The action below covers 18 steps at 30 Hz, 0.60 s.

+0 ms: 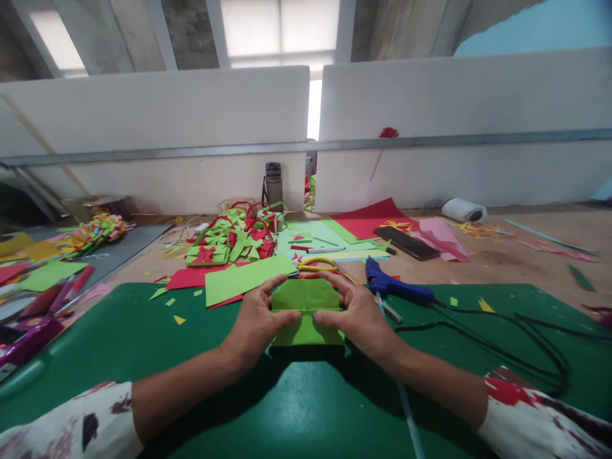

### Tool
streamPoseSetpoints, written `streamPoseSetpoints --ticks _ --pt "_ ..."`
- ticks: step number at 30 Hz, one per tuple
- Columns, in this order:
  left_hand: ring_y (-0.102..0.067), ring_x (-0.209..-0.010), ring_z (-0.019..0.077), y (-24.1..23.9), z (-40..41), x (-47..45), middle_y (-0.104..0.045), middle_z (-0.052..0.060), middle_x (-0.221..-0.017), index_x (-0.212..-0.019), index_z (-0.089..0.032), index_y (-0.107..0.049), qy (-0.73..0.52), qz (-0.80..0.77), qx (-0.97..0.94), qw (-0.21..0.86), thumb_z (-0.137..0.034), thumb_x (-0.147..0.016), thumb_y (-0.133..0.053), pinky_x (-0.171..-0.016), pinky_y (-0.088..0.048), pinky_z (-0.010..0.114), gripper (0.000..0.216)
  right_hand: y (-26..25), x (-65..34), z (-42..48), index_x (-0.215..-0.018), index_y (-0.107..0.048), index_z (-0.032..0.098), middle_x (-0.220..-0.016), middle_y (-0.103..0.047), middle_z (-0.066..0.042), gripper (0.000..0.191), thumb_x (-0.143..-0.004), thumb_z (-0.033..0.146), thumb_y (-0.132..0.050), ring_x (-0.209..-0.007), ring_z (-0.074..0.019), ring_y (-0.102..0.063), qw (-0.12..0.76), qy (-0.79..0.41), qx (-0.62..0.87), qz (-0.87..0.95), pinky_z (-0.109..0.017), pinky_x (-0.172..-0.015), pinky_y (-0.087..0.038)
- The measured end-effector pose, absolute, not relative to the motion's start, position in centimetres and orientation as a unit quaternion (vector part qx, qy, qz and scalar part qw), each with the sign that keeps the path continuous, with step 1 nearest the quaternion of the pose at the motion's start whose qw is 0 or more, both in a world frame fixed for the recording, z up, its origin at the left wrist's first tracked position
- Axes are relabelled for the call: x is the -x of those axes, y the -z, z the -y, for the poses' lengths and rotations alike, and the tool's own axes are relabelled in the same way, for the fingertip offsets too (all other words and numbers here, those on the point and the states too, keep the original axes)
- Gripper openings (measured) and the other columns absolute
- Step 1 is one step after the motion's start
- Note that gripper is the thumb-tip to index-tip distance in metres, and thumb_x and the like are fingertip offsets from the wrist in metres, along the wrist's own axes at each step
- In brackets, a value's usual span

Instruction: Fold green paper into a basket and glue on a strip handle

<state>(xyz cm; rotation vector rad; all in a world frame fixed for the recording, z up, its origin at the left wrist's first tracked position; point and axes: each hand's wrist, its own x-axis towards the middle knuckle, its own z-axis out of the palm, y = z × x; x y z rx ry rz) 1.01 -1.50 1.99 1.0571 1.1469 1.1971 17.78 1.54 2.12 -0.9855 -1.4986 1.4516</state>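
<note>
Between my two hands is a folded piece of green paper (308, 293), held just above the green mat (191, 401). My left hand (261, 315) grips its left side, the thumb lying on a crease across the middle. On the right side my right hand (358, 312) pinches it the same way, its thumb close to the other thumb. Behind the paper lie scissors with yellow handles (318, 262), partly hidden. A blue glue gun (399, 285) rests just beyond my right hand. Beyond my left hand is a flat light-green sheet (243, 280) over red paper (189, 277).
A pile of green and red paper pieces (232, 239) sits at the back, before a dark bottle (274, 185). A phone (406, 243), red sheet (370, 220) and white roll (463, 210) lie back right. The glue gun's black cable (502, 328) crosses the mat. Purple tool (29, 338) at left.
</note>
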Motion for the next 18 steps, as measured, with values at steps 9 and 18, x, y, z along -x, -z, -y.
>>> streamPoseSetpoints --ticks 9,18 --pt "-0.057 -0.053 0.0125 -1.8 0.6 0.1 -0.064 0.000 -0.062 -0.077 -0.010 -0.065 -0.380 -0.537 -0.534 0.532 -0.015 -0.057 -0.067 -0.051 -0.045 0.021 0.021 -1.6 -18.3 -2.3 -0.066 -0.064 0.014 -0.059 -0.060 0.002 0.011 -0.061 0.022 -0.060 -0.051 -0.0109 -0.052 0.242 -0.537 0.426 0.687 -0.023 -0.051 -0.043" --pt "-0.043 -0.048 0.0089 -0.2 -0.5 1.1 -0.052 -0.003 -0.051 -0.060 -0.010 -0.064 -0.273 -0.552 -0.664 0.423 -0.020 -0.065 -0.058 -0.044 -0.030 0.019 0.013 -1.2 -18.5 -2.6 -0.053 -0.046 0.017 -0.053 -0.040 0.005 0.015 -0.066 0.017 -0.053 -0.049 -0.0086 -0.037 0.185 -0.347 0.439 0.808 -0.022 -0.046 -0.024"
